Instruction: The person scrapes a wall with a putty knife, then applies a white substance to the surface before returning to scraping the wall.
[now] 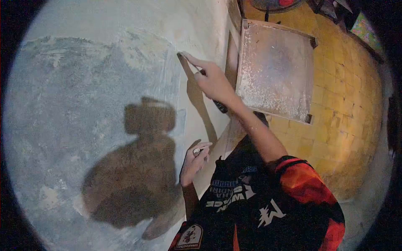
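Note:
My right hand (214, 81) is closed around a putty knife (220, 107), whose dark handle sticks out below the palm. Its blade meets the wall (104, 83), and a finger stretches along the blade. Rough grey-blue patches cover much of the wall, with a paler strip beside the blade. Lower down, my left hand (193, 165) hovers close to the wall, its fingers loosely bent and apart. A round silvery piece, seemingly a ring, shows on one finger. I see no tool in that hand.
A framed board (276, 71) with white specks stands or lies right of the wall, over yellow floor tiles (343, 108). Dark objects, one with a red part (286, 2), are at the top edge. My shadow (134, 180) falls on the wall.

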Action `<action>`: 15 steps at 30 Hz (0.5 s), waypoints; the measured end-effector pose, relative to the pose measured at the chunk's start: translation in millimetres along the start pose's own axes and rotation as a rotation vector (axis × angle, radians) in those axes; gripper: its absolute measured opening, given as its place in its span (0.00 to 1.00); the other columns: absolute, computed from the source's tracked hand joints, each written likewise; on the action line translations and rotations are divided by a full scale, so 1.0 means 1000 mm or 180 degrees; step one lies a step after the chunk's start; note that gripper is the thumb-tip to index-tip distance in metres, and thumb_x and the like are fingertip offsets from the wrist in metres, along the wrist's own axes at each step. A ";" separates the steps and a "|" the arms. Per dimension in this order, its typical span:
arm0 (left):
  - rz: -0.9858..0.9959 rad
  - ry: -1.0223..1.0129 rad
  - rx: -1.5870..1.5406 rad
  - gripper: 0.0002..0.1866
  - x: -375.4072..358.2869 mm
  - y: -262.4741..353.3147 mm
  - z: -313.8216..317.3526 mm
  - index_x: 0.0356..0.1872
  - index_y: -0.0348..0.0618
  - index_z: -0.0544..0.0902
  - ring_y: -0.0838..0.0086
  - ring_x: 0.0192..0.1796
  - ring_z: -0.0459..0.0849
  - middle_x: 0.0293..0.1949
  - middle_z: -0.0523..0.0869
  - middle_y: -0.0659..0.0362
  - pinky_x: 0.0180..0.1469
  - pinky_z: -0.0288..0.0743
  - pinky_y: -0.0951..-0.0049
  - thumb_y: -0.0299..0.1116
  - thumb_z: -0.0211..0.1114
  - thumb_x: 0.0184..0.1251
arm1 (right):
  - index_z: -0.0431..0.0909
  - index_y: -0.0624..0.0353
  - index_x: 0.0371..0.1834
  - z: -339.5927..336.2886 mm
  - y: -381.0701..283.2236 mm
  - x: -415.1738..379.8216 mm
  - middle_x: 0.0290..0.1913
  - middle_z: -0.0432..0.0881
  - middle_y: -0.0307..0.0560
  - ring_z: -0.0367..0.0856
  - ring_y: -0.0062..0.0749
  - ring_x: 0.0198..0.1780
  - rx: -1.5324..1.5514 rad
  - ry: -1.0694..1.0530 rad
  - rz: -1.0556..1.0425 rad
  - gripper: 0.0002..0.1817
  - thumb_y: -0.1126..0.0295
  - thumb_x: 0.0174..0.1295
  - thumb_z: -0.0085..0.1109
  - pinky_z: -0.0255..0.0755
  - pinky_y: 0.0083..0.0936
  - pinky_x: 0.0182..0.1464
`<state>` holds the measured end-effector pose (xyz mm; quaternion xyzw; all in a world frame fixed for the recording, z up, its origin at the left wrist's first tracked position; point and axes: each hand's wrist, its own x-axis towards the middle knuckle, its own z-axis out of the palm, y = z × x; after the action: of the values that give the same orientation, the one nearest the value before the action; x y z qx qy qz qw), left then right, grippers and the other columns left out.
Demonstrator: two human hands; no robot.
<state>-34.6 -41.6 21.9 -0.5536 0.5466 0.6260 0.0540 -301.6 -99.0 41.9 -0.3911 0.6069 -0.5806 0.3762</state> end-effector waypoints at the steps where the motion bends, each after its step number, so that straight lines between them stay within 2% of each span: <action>1: 0.0025 -0.0001 -0.0046 0.18 0.001 -0.004 0.001 0.59 0.43 0.82 0.88 0.20 0.68 0.25 0.79 0.68 0.21 0.59 0.84 0.42 0.59 0.76 | 0.68 0.50 0.75 -0.002 -0.004 -0.002 0.57 0.84 0.61 0.82 0.36 0.60 0.0048 -0.0121 0.0163 0.37 0.80 0.57 0.44 0.69 0.26 0.64; 3: 0.0082 -0.0008 -0.0086 0.18 0.006 -0.013 -0.002 0.58 0.44 0.83 0.88 0.20 0.68 0.24 0.79 0.68 0.20 0.59 0.83 0.42 0.59 0.76 | 0.68 0.52 0.75 0.024 0.020 -0.011 0.56 0.85 0.62 0.83 0.35 0.59 0.0107 0.0284 -0.0727 0.37 0.80 0.57 0.44 0.70 0.25 0.63; 4: 0.0112 0.0033 -0.0123 0.18 0.010 -0.014 -0.003 0.58 0.44 0.83 0.88 0.19 0.68 0.24 0.79 0.68 0.20 0.59 0.83 0.42 0.59 0.76 | 0.68 0.51 0.75 0.024 0.029 -0.008 0.47 0.87 0.59 0.85 0.33 0.50 -0.0003 0.0348 -0.0802 0.37 0.80 0.56 0.44 0.74 0.26 0.56; 7: -0.0030 0.0100 -0.0181 0.18 -0.001 -0.021 0.000 0.58 0.44 0.83 0.88 0.19 0.67 0.24 0.79 0.68 0.20 0.58 0.82 0.42 0.60 0.76 | 0.68 0.51 0.75 -0.008 0.002 0.006 0.54 0.86 0.61 0.84 0.36 0.57 0.0143 -0.0269 0.0302 0.38 0.81 0.56 0.43 0.71 0.27 0.62; 9: -0.0080 0.0102 -0.0099 0.18 -0.001 -0.002 0.003 0.58 0.44 0.83 0.88 0.19 0.67 0.24 0.79 0.68 0.21 0.58 0.83 0.41 0.60 0.76 | 0.69 0.50 0.74 0.006 0.006 -0.007 0.53 0.84 0.56 0.81 0.32 0.55 0.0052 0.0048 -0.0079 0.37 0.81 0.56 0.44 0.70 0.26 0.59; 10: -0.0030 0.0082 -0.0123 0.18 0.001 0.000 0.002 0.58 0.44 0.82 0.88 0.19 0.67 0.24 0.79 0.68 0.21 0.58 0.83 0.41 0.60 0.76 | 0.69 0.50 0.74 0.019 0.018 -0.007 0.46 0.86 0.54 0.82 0.29 0.47 -0.0015 0.0325 -0.0674 0.37 0.80 0.56 0.44 0.73 0.25 0.52; 13: 0.0041 0.0046 -0.0130 0.18 0.001 -0.008 0.000 0.58 0.42 0.82 0.88 0.19 0.66 0.24 0.78 0.68 0.21 0.58 0.83 0.40 0.59 0.76 | 0.69 0.46 0.74 0.017 0.029 0.000 0.32 0.79 0.55 0.72 0.24 0.30 -0.0017 0.0291 -0.0691 0.37 0.80 0.56 0.44 0.72 0.26 0.39; 15: 0.0117 0.0043 -0.0084 0.18 0.004 -0.013 0.001 0.59 0.41 0.82 0.88 0.20 0.66 0.24 0.78 0.68 0.22 0.58 0.83 0.40 0.59 0.77 | 0.69 0.46 0.74 0.008 0.023 -0.003 0.32 0.77 0.59 0.70 0.26 0.29 -0.0089 0.0021 -0.0299 0.37 0.80 0.56 0.45 0.72 0.26 0.40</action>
<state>-27.6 -37.4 10.7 -0.5484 0.5487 0.6303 0.0314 -294.2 -98.6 18.5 -0.4225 0.5972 -0.5904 0.3410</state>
